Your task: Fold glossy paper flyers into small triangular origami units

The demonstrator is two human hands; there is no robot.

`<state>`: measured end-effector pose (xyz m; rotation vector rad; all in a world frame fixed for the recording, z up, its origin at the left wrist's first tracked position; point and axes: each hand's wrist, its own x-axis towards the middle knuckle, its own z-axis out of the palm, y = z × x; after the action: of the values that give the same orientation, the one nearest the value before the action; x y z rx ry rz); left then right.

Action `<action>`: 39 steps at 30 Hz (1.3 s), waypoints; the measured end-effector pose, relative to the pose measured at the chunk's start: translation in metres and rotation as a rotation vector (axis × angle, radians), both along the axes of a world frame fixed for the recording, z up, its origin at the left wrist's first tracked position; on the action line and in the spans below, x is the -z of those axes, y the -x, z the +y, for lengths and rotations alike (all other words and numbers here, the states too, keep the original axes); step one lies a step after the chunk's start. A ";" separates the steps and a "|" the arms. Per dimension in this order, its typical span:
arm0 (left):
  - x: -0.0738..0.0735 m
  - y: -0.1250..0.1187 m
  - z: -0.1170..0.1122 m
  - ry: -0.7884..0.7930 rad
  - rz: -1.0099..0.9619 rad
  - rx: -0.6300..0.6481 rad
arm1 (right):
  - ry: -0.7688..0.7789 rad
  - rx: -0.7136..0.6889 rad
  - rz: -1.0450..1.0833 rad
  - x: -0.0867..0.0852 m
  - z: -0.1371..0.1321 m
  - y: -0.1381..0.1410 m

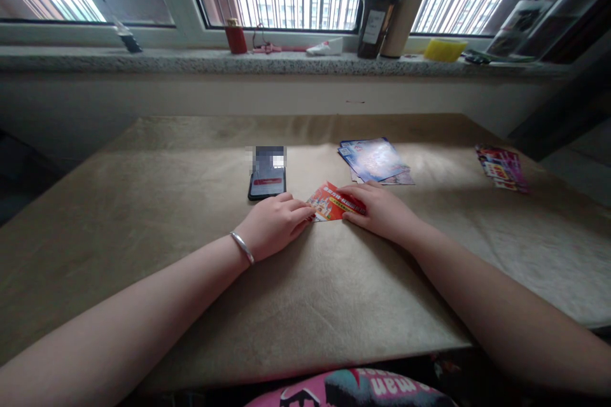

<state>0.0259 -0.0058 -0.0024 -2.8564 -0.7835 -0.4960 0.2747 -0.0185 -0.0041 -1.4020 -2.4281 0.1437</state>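
Note:
A small red printed paper [333, 202] lies flat on the tan-covered table [143, 216], folded to a point. My left hand [274, 224], with a silver bangle at the wrist, presses its curled fingers on the paper's left edge. My right hand [382, 211] presses its fingers down on the paper's right side. Both hands rest on the table and pinch the paper between them.
A black phone [268, 177] with a lit screen lies just behind my left hand. A stack of blue printed sheets [373, 159] sits behind my right hand, and red leaflets [501, 167] lie far right. The window sill [191, 62] holds a red can, a jar and a yellow dish.

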 end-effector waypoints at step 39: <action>0.011 0.004 0.005 0.243 -0.492 -0.052 | 0.011 0.094 -0.012 0.007 -0.003 0.013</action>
<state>0.0214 -0.0006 -0.0134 -2.9506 -1.0500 -1.2009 0.2616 -0.0217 -0.0111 -1.5221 -2.3689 0.1271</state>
